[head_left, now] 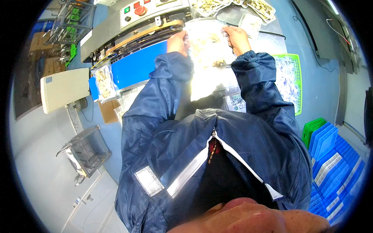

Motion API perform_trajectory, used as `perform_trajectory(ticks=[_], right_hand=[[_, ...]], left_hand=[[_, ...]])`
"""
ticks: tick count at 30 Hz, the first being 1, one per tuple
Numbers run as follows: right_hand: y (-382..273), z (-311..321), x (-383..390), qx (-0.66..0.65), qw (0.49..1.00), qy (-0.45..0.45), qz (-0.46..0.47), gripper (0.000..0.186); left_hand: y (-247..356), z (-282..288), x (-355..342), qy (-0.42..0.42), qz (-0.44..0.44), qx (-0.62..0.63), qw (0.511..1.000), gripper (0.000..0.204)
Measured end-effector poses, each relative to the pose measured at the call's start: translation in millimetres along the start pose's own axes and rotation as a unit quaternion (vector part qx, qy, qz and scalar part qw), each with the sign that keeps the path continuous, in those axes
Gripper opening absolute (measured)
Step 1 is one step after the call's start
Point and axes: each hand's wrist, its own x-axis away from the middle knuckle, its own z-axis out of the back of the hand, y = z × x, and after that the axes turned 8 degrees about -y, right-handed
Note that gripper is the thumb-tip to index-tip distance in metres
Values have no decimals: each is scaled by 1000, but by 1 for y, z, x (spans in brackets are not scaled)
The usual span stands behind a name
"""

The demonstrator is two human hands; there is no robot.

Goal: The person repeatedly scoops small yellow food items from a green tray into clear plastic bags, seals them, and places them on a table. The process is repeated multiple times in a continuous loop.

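Note:
A clear plastic bag with pale pieces in it is stretched between my two hands, partly washed out by bright light. My left hand is closed on its left edge, close to the belt end of a sealing machine. On the opposite side, my right hand pinches the upper right corner. A few tan pieces show low in the bag. The blue conveyor belt runs left from beside my left hand. Another filled clear bag lies at the belt's far left end.
Trays of pale pieces stand behind my right hand, beside a white container. A green basket of small sachets sits right of my right arm. Blue crates are stacked at lower right. A red button tops the machine's panel.

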Motion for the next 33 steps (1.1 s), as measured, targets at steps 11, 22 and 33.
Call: perform_trajectory(ticks=[11, 22, 33], right_hand=[[21, -51, -14, 51, 998, -27, 24, 19], [50, -102, -28, 95, 990, -77, 72, 18], [10, -102, 96, 202, 883, -423, -16, 21]], left_hand=[[31, 48, 12, 43, -20, -44, 998, 18], [60, 104, 21, 55, -77, -104, 990, 19], [51, 358, 209, 493, -294, -499, 649, 24]])
